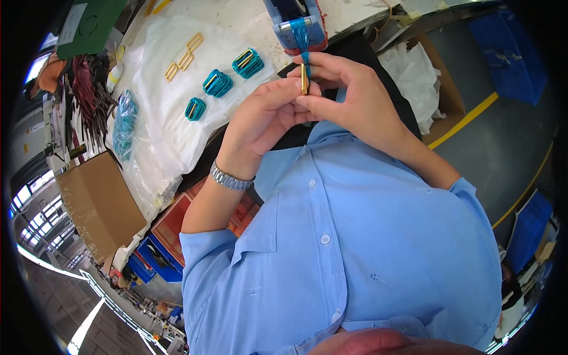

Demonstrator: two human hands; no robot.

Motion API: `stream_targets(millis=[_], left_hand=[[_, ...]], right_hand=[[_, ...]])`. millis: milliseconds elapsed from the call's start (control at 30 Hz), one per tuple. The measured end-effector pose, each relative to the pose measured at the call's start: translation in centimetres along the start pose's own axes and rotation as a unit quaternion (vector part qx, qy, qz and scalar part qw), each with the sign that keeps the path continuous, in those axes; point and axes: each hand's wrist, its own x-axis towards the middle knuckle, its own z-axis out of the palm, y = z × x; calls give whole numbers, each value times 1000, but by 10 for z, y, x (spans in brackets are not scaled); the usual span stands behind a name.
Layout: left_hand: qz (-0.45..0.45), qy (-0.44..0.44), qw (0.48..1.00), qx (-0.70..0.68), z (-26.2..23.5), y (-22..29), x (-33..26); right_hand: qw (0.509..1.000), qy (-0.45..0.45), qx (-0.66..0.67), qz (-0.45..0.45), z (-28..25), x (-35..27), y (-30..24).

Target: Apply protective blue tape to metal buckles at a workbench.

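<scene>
My left hand (263,121) and my right hand (346,94) meet in front of my chest and pinch a small stack of gold metal buckles (304,78) between their fingertips. A strip of blue tape (303,41) runs from the buckles up to a blue tape dispenser (294,23) on the table edge. A metal watch (229,178) is on my left wrist. On a white sheet (171,89) lie three buckle bundles wrapped in blue tape (218,83) and loose gold buckles (184,56).
A cardboard box (97,201) stands at the left below the table. Orange and blue bins (165,236) sit under the table edge. Another open box with white wrapping (423,83) is at the right, by a floor with yellow lines.
</scene>
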Motion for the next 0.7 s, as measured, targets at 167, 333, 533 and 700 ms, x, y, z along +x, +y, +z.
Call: stream_targets(millis=[167,333,533,700], left_hand=[[-4,4,1000,-28,-2,-4,0],[-2,11,1000,-2,2,1,-1],[17,-6,998,62,1,-3,0],[34,5,995,92,-1,-9,-1]], right_hand=[[1000,-4,20,7,2,1,1],[997,26,57,-35,7,1,8],[947,-5,314,69,0,14,19],[958,0,284,35,1,19,30]])
